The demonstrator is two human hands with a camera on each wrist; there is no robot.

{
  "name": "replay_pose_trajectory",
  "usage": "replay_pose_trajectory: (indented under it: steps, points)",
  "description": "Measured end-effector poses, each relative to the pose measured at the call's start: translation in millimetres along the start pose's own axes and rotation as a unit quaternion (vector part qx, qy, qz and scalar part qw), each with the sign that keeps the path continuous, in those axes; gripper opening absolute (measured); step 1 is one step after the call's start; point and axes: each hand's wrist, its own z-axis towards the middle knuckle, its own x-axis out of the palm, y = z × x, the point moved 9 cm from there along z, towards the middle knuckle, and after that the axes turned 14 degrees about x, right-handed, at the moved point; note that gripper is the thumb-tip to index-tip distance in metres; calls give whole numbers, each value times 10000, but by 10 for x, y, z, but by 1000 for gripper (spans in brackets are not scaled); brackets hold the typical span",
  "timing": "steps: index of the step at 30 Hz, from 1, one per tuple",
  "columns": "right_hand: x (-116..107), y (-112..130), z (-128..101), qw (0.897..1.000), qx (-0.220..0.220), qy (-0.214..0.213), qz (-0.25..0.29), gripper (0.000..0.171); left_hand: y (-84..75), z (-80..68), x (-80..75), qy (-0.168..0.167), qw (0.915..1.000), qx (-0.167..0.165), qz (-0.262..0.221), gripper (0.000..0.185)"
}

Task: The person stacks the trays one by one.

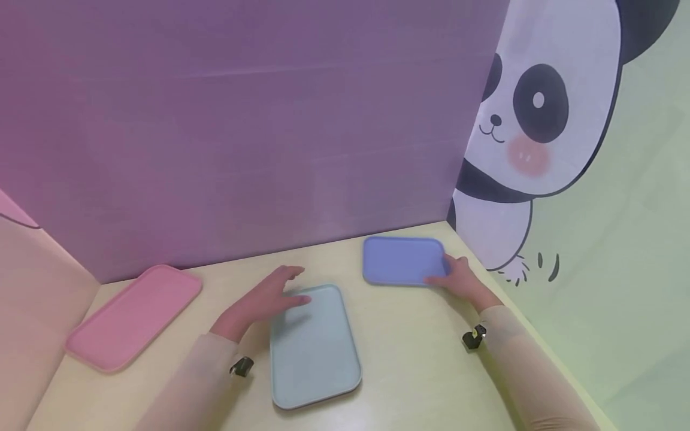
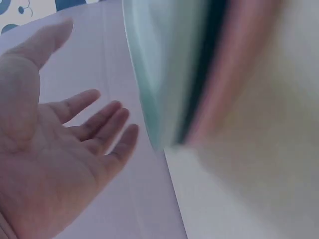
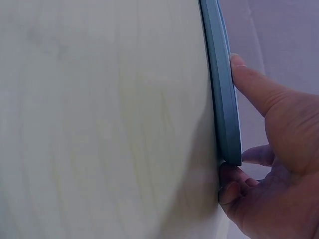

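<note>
**Right hand on blue tray, left hovering**

Right hand [image 1: 462,280] pinches the blue tray [image 1: 403,260] at its right edge, far right on the table [image 1: 420,353]. Left hand [image 1: 262,301], fingers spread, holds nothing, over the green tray [image 1: 315,353]. Pink tray [image 1: 135,314] lies far left.

head view looks down over the table [image 1: 409,359]; wrist views sit close at tray edges
</note>
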Motion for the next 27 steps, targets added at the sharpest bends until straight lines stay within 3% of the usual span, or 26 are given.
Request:
replay_pose_trajectory:
  steps: [4, 8, 12, 21, 27]
  points:
    - [-4, -8, 7, 10000, 28, -38, -31, 109, -72, 462, 94, -35, 9998, 157, -118, 75]
    - [-5, -30, 11, 10000, 59, -33, -66, 109, -170, 905, 281, 182, 9989, 382, -175, 69]
    - [15, -48, 17, 9999, 102, 26, -22, 111, -243, 1200, 456, 468, 9977, 466, -121, 72]
    - [-6, -55, 44, 10000, 61, -36, 35, 108, -203, 1433, 688, 776, 9966, -185, 212, 87]
    - [-63, -36, 60, 9999, -3, -68, 156, 101, -258, 1552, 819, 689, 9966, -268, 360, 91]
